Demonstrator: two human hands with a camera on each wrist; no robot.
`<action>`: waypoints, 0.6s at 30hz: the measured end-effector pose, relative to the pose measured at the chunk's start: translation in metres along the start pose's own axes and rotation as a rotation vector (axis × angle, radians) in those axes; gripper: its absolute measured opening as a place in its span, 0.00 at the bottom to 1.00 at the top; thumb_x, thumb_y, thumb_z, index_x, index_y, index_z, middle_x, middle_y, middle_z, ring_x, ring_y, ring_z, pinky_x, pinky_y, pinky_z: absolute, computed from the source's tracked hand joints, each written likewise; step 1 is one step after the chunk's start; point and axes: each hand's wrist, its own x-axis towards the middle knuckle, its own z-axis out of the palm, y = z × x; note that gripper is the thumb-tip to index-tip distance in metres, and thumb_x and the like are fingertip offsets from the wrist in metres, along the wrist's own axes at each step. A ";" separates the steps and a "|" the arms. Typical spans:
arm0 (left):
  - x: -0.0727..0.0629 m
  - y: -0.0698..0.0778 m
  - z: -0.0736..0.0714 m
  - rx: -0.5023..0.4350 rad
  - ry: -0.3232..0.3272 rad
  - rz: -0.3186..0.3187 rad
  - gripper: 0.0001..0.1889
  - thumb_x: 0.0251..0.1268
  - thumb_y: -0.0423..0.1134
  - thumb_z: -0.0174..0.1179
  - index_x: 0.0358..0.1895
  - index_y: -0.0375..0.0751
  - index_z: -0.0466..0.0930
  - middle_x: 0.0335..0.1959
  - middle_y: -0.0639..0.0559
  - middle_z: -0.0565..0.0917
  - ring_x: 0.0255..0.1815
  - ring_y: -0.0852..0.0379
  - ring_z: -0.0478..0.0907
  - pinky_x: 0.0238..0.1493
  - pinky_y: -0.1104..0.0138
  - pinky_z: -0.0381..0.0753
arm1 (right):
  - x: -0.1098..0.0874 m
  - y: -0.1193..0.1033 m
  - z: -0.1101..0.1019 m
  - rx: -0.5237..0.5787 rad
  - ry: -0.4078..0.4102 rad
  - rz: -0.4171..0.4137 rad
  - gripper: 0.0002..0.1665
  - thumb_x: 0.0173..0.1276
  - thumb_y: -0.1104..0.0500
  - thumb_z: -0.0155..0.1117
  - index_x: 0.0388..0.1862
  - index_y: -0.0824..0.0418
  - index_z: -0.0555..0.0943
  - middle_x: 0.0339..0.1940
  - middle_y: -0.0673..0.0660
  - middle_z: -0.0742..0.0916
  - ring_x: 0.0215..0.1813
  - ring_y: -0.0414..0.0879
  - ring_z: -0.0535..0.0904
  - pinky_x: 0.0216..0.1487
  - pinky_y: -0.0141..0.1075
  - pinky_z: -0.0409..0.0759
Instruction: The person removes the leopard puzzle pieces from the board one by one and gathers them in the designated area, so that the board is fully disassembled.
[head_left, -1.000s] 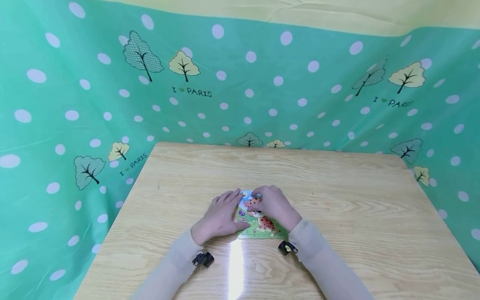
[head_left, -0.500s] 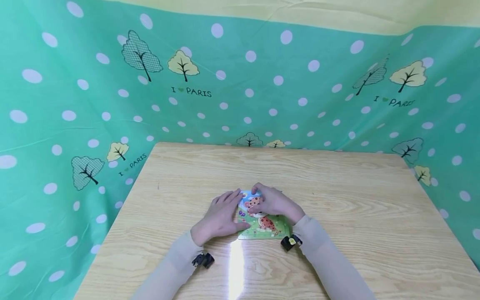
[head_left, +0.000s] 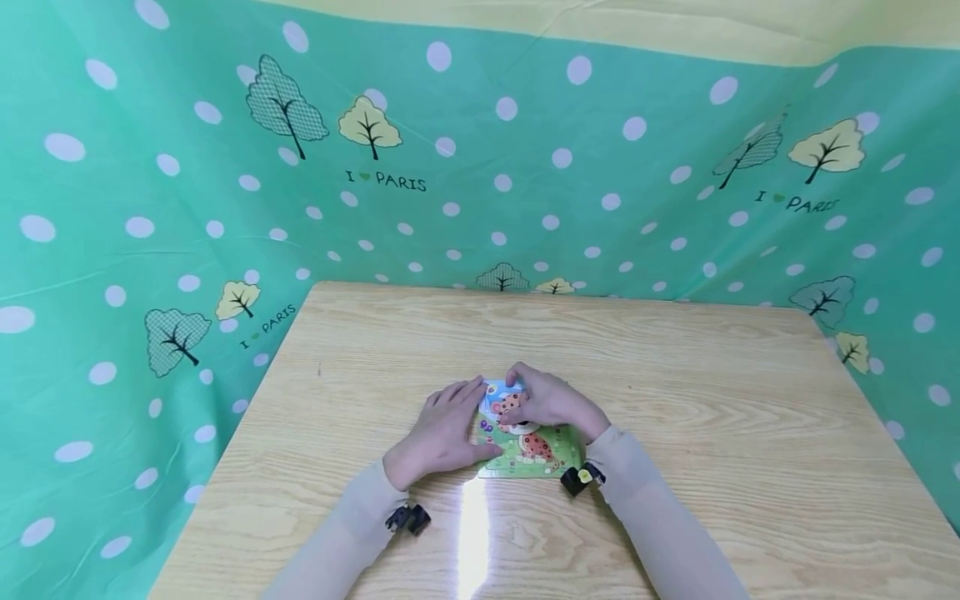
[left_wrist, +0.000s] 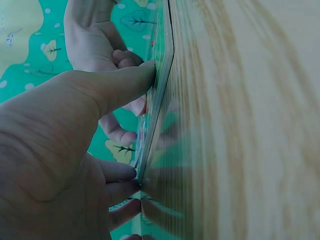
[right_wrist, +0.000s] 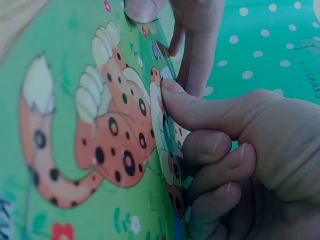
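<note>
A flat picture puzzle board (head_left: 491,468) with a spotted leopard on green grass lies on the table between the two hands. The left hand (head_left: 442,429) rests along its left side, fingers spread at the edge and thumb (left_wrist: 132,85) pressing on the board's top. Over the upper part, the right hand (head_left: 553,400) pinches a puzzle piece with the leopard's face (right_wrist: 164,145), the thumb on its near end and the other fingers curled at its far side. The right wrist view shows this piece standing up from the board at a tilt, its edge visible.
The pale wooden table (head_left: 712,433) stretches out on all sides of the board, with a bright light streak (head_left: 472,533) in front of it. Behind and beside the table hangs a green dotted cloth (head_left: 525,167) with printed trees. Each wrist carries a small black camera (head_left: 408,518).
The right hand has shifted slightly to the right and its forearm has turned a little, with the fingertips still at the leopard's face. The left hand stays in place on the board.
</note>
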 end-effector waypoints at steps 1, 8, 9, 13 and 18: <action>0.000 0.000 0.000 -0.005 0.001 0.001 0.57 0.62 0.66 0.71 0.85 0.37 0.57 0.88 0.42 0.58 0.86 0.37 0.57 0.85 0.37 0.55 | 0.000 0.000 0.000 0.006 -0.001 0.001 0.30 0.66 0.53 0.81 0.61 0.53 0.75 0.22 0.50 0.79 0.22 0.42 0.70 0.24 0.33 0.68; 0.000 0.001 0.000 -0.032 0.013 0.009 0.57 0.60 0.64 0.72 0.85 0.36 0.57 0.87 0.41 0.60 0.86 0.36 0.58 0.84 0.36 0.56 | 0.000 0.002 0.001 0.017 0.000 0.015 0.30 0.65 0.54 0.82 0.60 0.53 0.75 0.23 0.50 0.78 0.23 0.42 0.71 0.26 0.33 0.69; 0.000 0.001 0.000 -0.031 0.015 0.010 0.57 0.60 0.64 0.73 0.85 0.36 0.58 0.86 0.41 0.61 0.85 0.36 0.58 0.84 0.36 0.56 | 0.000 0.002 0.001 0.020 0.003 0.015 0.30 0.65 0.54 0.82 0.60 0.53 0.75 0.23 0.50 0.78 0.23 0.42 0.71 0.26 0.33 0.69; 0.000 0.000 0.000 -0.037 0.020 0.012 0.57 0.59 0.64 0.74 0.84 0.37 0.58 0.86 0.41 0.62 0.85 0.35 0.59 0.83 0.36 0.57 | -0.002 0.003 0.004 0.022 0.030 0.012 0.32 0.65 0.52 0.81 0.63 0.52 0.76 0.26 0.51 0.81 0.25 0.44 0.74 0.28 0.34 0.73; 0.002 -0.002 0.000 -0.032 0.028 0.012 0.57 0.58 0.64 0.75 0.84 0.37 0.59 0.86 0.40 0.62 0.84 0.35 0.59 0.83 0.35 0.57 | -0.003 0.008 0.008 0.010 0.081 0.000 0.36 0.64 0.48 0.81 0.68 0.48 0.77 0.35 0.53 0.85 0.33 0.47 0.80 0.35 0.38 0.79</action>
